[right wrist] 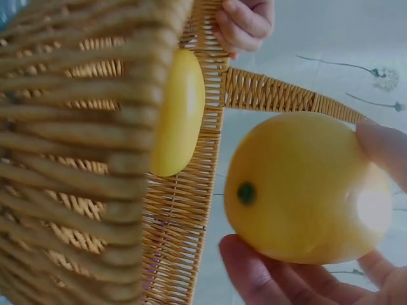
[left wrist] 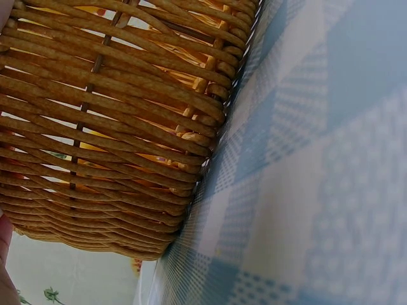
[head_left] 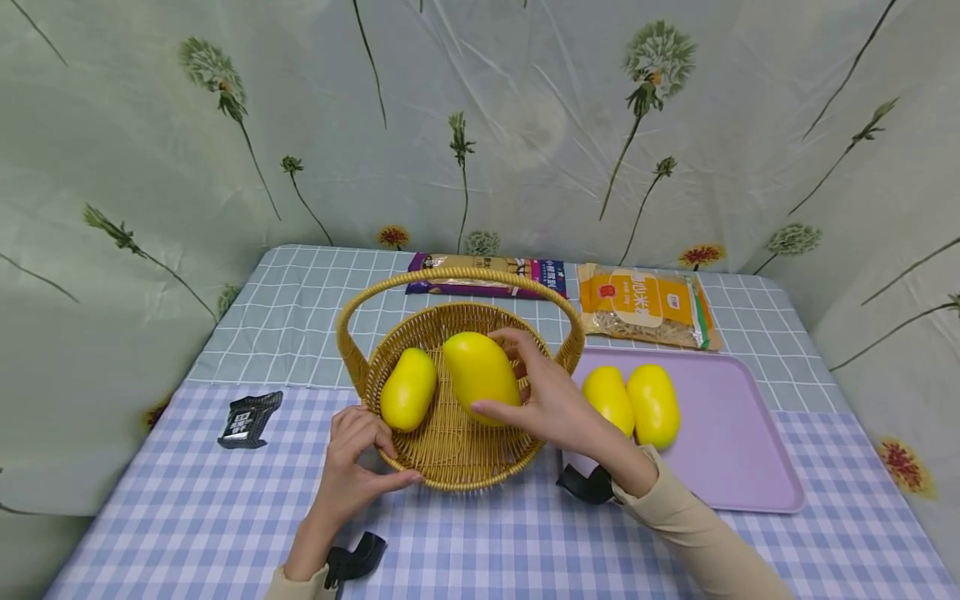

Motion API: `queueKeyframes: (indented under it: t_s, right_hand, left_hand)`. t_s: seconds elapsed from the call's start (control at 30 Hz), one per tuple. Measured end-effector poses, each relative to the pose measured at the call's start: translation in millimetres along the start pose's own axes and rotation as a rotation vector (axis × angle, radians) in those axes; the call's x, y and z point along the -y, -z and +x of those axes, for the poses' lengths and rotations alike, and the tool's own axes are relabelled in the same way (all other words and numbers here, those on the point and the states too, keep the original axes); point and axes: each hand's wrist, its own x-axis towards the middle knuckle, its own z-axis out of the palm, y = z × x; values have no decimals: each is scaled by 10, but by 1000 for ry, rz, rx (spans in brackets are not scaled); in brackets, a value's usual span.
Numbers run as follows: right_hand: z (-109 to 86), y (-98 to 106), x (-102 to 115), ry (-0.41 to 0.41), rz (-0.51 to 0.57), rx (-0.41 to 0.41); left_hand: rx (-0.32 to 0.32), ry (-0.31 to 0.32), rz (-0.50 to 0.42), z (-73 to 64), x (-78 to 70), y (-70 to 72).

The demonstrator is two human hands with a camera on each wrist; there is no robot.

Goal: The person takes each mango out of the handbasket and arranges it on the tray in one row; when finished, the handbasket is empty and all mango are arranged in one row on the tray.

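Note:
A round wicker basket (head_left: 450, 458) with a tall arched handle stands on the table. Fingers and thumb of my left hand (head_left: 360, 454) grip its near left rim. My right hand (head_left: 551, 404) holds a yellow mango (head_left: 480, 375) over the basket's right half; in the right wrist view this mango (right wrist: 305, 190) shows a dark green stem spot and sits between thumb and fingers, above the rim. Another mango (head_left: 408, 390) lies inside against the left wall. The left wrist view is mostly the basket's woven side (left wrist: 108, 127).
To the right, a lilac tray (head_left: 735, 450) bears two mangoes (head_left: 654, 406), partly behind my right forearm. Behind the basket lie a purple noodle packet (head_left: 551, 275) and an orange food bag (head_left: 652, 304). A small black packet (head_left: 250, 419) is at the left.

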Motion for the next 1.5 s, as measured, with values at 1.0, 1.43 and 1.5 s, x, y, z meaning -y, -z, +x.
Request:
queueKeyframes:
  t_s: [1.0, 1.43, 1.5]
  right_hand:
    - [-786, 417, -290, 89, 242, -427]
    - [-954, 760, -625, -143, 235, -714]
    - [-985, 814, -693, -199, 210, -755]
  left_hand:
    - [-5, 12, 6, -20, -7, 11]
    - [4, 12, 3, -12, 5, 4]
    - [4, 13, 2, -12, 6, 2]
